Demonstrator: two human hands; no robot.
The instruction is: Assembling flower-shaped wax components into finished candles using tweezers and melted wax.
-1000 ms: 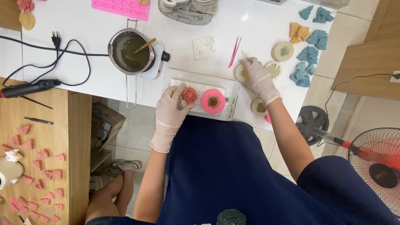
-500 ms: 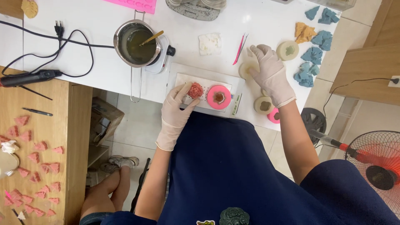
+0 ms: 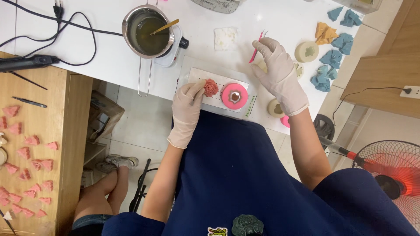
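While our left hand (image 3: 187, 101) pinches the small red flower-shaped piece (image 3: 211, 87) over the white perforated board (image 3: 218, 89) at the counter's near edge, exactly as half a second ago, our right hand (image 3: 276, 75) has left the round cream moulds near the right edge and now closes thumb and forefinger on the pink tweezers (image 3: 256, 46) further in. The pink ring mould (image 3: 235, 95) lies untouched on the board, just beside the flower. We judge that a tool is being fetched for work on the flower.
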